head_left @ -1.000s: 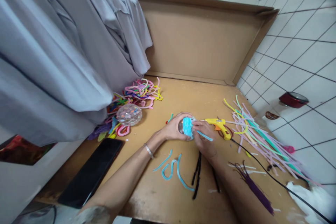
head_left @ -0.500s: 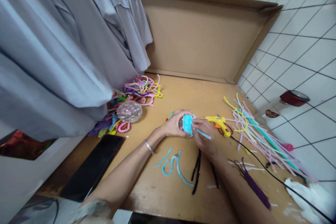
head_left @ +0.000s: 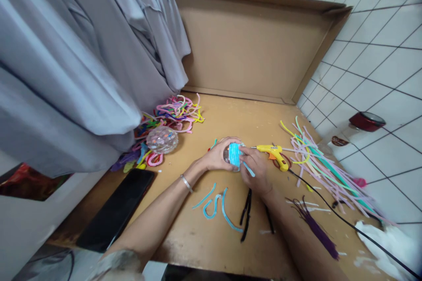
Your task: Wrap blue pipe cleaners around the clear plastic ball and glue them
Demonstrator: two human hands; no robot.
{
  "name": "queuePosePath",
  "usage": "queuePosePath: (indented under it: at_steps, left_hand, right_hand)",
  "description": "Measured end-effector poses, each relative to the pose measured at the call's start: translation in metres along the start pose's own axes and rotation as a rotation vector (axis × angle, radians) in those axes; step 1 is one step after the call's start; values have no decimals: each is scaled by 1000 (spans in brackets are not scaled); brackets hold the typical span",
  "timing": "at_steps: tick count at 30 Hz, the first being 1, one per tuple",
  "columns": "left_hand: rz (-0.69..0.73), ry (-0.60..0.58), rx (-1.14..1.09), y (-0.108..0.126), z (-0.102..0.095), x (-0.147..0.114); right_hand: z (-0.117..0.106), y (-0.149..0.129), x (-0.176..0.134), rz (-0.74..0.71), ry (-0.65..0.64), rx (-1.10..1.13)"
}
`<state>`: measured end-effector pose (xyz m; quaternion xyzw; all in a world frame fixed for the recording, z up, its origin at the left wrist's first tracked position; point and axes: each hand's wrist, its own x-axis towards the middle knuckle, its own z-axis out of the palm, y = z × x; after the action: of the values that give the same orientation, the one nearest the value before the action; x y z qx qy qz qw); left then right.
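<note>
Nearest the camera, both forearms reach out over the brown tabletop [head_left: 231, 114], a thin bangle [head_left: 186, 183] on the left wrist, with loose blue pipe-cleaner pieces [head_left: 216, 204] and black strips [head_left: 245, 215] lying between them. Just beyond, the two hands meet on a small clear ball [head_left: 231, 155], its near side already banded in blue pipe cleaner [head_left: 234, 156]. The left hand [head_left: 219, 154] cups the ball from the left, fingers curled round it in a closed grip; the right hand [head_left: 255, 170] has its grip pressed together, pinching the free blue end against the ball's right side, a short tail trailing down to the right. By the look of it, the step in hand is laying and pressing a blue strip onto the ball; the next move likely calls for holding that end firm while the ball is steadied. The ball sits between the two grips, low over the tabletop. Just right of the hands lies a yellow glue gun [head_left: 275, 154], then a spread of straight pastel pipe cleaners [head_left: 326, 169]. Farther left are a second sparkly ball [head_left: 162, 139] and a tangle of coloured shapes [head_left: 178, 112].
</note>
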<state>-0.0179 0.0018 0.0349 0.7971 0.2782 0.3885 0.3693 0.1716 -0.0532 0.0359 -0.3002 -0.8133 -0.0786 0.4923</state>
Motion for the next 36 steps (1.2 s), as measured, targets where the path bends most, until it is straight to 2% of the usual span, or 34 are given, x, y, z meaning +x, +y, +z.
queuePosePath:
  at_steps: [6, 11, 29, 36]
  left_hand:
    - [-27, -4, -18, -1, 1, 1]
    - [-29, -8, -29, -4, 1, 1]
    - [-22, -34, -11, -2, 0, 1]
    - [-76, 7, -50, -5, 4, -3]
  right_hand:
    - [0, 1, 0, 9, -52, -47]
    - [0, -2, 3, 6, -21, -76]
    - [0, -4, 4, -21, -47, -142]
    - [0, -5, 4, -2, -42, -135]
